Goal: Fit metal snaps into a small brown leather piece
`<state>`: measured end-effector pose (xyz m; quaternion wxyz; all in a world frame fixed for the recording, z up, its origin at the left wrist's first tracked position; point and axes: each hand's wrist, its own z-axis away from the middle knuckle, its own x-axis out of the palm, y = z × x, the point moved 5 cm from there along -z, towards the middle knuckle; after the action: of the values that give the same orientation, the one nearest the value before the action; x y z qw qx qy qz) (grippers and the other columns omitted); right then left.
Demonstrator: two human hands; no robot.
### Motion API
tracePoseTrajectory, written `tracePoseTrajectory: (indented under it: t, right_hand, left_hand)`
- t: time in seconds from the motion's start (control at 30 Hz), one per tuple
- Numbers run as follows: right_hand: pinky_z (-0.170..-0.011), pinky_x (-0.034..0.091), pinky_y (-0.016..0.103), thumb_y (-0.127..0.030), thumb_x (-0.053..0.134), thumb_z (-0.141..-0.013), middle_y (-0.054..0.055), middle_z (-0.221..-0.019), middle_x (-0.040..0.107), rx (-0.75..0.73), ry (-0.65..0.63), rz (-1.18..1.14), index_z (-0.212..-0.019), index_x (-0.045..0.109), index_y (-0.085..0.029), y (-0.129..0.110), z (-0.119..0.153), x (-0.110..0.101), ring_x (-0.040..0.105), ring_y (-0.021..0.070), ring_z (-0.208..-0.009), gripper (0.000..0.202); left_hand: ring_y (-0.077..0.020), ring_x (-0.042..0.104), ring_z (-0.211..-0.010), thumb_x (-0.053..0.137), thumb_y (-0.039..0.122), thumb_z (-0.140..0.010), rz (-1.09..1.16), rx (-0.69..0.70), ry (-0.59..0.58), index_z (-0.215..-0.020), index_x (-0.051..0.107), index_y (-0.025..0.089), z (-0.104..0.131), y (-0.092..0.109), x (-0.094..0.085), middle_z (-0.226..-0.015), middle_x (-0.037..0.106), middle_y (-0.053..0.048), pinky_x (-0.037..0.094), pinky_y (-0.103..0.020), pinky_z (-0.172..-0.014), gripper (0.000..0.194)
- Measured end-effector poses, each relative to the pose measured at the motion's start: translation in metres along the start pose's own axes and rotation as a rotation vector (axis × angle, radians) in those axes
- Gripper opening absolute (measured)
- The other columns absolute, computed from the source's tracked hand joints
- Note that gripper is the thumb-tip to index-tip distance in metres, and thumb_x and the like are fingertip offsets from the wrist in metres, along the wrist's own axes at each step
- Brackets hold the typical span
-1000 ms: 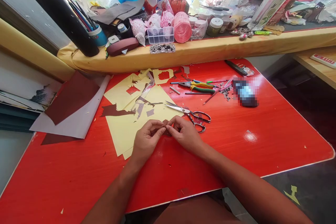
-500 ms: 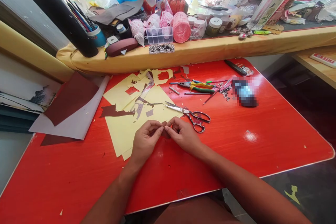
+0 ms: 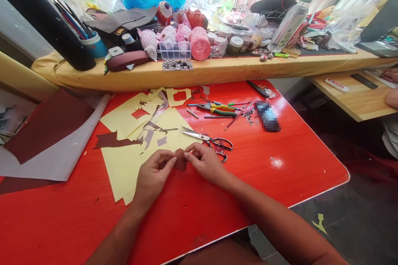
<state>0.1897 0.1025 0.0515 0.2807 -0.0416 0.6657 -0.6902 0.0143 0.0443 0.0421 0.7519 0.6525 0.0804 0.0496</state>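
Observation:
Between my two hands is a small brown sheet piece [image 3: 180, 162], held just above the red table. My left hand [image 3: 157, 170] pinches its left edge with thumb and forefinger. The right edge is pinched the same way by my right hand [image 3: 204, 162]. Just beyond the right hand lie scissors [image 3: 203, 137] with dark handles, their blades apart over yellow paper [image 3: 116, 174]. A torn brown scrap [image 3: 113, 140] and several grey offcuts rest on that paper.
Pliers [image 3: 217, 109], pencils and small metal bits lie at the table's back, beside a blurred dark object [image 3: 268, 116]. Large brown sheets [image 3: 49, 124] are at left. A crowded ledge [image 3: 217, 70] runs behind. Another person's hand [image 3: 390, 75] shows at far right.
My view has turned right, so the table appears shifted left. My hands have moved slightly apart, and more of the brown piece shows between the fingertips.

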Motion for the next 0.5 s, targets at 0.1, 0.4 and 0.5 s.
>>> tracePoseTrajectory:
  t: [0.1,0.4,0.5]
  right_hand:
    - [-0.055,0.028,0.027,-0.040,0.060,-0.097,-0.007,-0.060,0.042,-0.012,0.075,0.024,-0.094,0.066,-0.021,0.000,-0.005,-0.025,0.039,0.0134,-0.056,0.021]
    - [-0.064,0.037,0.027,-0.034,0.054,-0.105,0.000,-0.073,0.069,0.042,0.119,0.811,-0.124,0.070,-0.020,-0.002,-0.039,-0.108,0.064,0.0183,-0.070,0.028]
    - [-0.072,0.041,0.028,-0.033,0.052,-0.107,0.006,-0.092,0.079,0.092,0.088,1.042,-0.139,0.065,-0.021,-0.005,-0.055,-0.123,0.072,0.0232,-0.087,0.036]
  left_hand:
    - [-0.0221,0.079,-0.083,0.079,0.045,-0.088,-0.019,-0.017,0.040,-0.098,0.070,0.022,0.000,-0.002,-0.004,-0.087,0.081,-0.003,0.064,-0.030,-0.079,0.027]
    - [-0.0262,0.082,-0.085,0.080,0.053,-0.086,0.028,-0.057,0.019,-0.098,0.069,0.023,-0.001,-0.002,-0.003,-0.088,0.082,-0.006,0.065,-0.035,-0.083,0.035]
    - [-0.0271,0.082,-0.084,0.081,0.055,-0.085,0.038,-0.061,0.024,-0.098,0.069,0.022,-0.002,-0.003,-0.004,-0.088,0.082,-0.007,0.065,-0.036,-0.083,0.038]
